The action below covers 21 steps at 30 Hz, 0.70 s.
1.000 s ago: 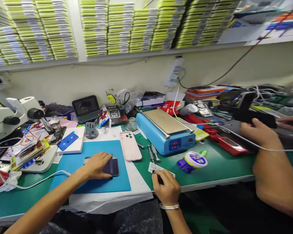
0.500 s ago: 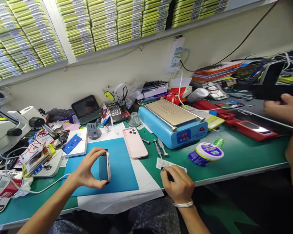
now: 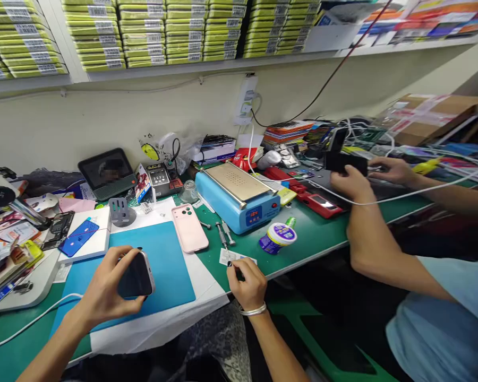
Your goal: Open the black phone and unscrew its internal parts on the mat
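My left hand (image 3: 113,289) grips a smartphone (image 3: 136,274) by its edges, thumb below and fingers above. The phone stands tilted over the blue mat (image 3: 169,276), its dark face partly showing. My right hand (image 3: 247,284) is closed in a pinch at the near edge of a small white card (image 3: 226,257); whatever lies between the fingertips is too small to make out. Beyond that card two screwdrivers (image 3: 222,235) lie side by side. A pink phone case (image 3: 190,228) rests at the mat's right edge.
A blue heating plate machine (image 3: 223,204) with a lit display stands behind the screwdrivers. Right of my hand is a purple-and-white tub (image 3: 279,237). A white box (image 3: 103,228) bears a blue phone back. A co-worker's hands (image 3: 352,183) hold a dark phone at far right.
The view has swung right, bringing more of the co-worker in. The phone in my left hand has turned, so more of its dark face shows. My right hand stays pinched by the card.
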{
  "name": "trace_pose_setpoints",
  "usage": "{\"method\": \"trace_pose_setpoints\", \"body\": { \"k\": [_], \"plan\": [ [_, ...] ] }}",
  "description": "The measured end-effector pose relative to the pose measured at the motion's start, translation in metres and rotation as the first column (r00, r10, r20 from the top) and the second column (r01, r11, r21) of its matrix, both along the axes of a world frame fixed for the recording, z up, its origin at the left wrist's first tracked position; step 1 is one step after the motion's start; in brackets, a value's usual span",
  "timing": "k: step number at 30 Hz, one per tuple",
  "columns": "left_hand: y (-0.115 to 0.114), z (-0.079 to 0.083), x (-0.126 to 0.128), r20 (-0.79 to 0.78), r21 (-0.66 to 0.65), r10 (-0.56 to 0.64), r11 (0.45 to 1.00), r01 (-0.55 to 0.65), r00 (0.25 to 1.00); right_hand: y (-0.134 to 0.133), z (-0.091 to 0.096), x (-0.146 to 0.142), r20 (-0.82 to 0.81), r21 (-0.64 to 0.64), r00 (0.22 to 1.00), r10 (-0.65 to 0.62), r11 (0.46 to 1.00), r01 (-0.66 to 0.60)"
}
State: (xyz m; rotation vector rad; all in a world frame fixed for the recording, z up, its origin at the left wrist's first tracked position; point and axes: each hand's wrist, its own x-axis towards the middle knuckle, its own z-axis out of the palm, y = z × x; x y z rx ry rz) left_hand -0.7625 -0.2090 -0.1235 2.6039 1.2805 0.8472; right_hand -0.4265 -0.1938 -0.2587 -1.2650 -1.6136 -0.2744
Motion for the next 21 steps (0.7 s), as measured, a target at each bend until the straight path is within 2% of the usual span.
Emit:
{"method": "trace_pose_setpoints", "body": {
  "k": [7, 11, 16, 19, 21],
  "plan": [
    [0.029, -0.031, 0.023, -0.204, -0.212, -0.061, 0.977, 0.017, 0.977, -0.001, -0.002, 0.004, 0.043, 0.022, 0.999, 0.014, 1.0, -0.015],
    [0.03, -0.045, 0.03, -0.278, -0.297, -0.078, 0.955, -0.008, 0.957, -0.003, -0.005, 0.005, 0.073, 0.071, 0.997, 0.019, 0.997, -0.024],
    [0.001, -0.05, 0.018, -0.293, -0.285, 0.006, 0.954, -0.093, 0.956, -0.007, -0.003, 0.008, 0.15, 0.117, 0.987, 0.058, 0.99, -0.076],
    [-0.026, -0.052, -0.008, -0.281, -0.24, 0.121, 0.952, -0.191, 0.952, -0.008, -0.004, 0.01, 0.189, 0.15, 0.977, 0.104, 0.98, -0.133],
    [-0.047, -0.055, -0.031, -0.276, -0.205, 0.238, 0.932, -0.299, 0.931, -0.007, -0.014, 0.016, 0.219, 0.175, 0.97, 0.107, 0.974, -0.147]
  ]
}}
